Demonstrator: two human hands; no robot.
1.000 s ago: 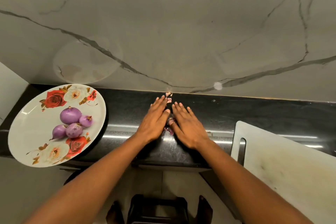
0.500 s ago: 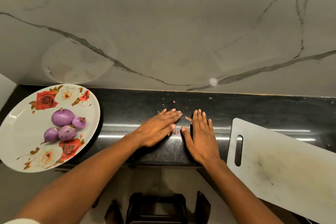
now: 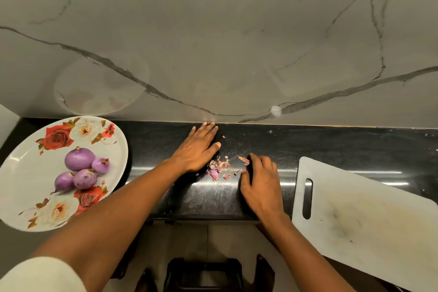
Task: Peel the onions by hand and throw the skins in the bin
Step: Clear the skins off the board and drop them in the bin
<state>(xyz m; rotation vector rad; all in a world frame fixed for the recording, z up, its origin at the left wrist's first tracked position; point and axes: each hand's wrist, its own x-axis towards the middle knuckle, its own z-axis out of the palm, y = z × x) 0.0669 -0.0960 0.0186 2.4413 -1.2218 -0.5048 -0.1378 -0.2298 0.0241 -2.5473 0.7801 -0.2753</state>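
A glossy black table (image 3: 331,147) runs along a grey veined marble wall (image 3: 213,42), with a flowered plate (image 3: 23,173) carrying four peeled purple onions (image 3: 79,158) at the left and a white cutting board (image 3: 367,216) overhanging the edge at the right. A small heap of skins (image 3: 219,166) lies on the table between the hands. The left hand (image 3: 196,149) lies flat with straight fingers just left of the heap, while the right hand (image 3: 260,182) stands on its edge just right of it, fingers curled, one flake at its fingertips; whether it pinches that flake I cannot tell.

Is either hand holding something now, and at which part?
The left hand lies flat, holding nothing. The right hand curls beside the onion skins; whether it pinches one cannot be told.
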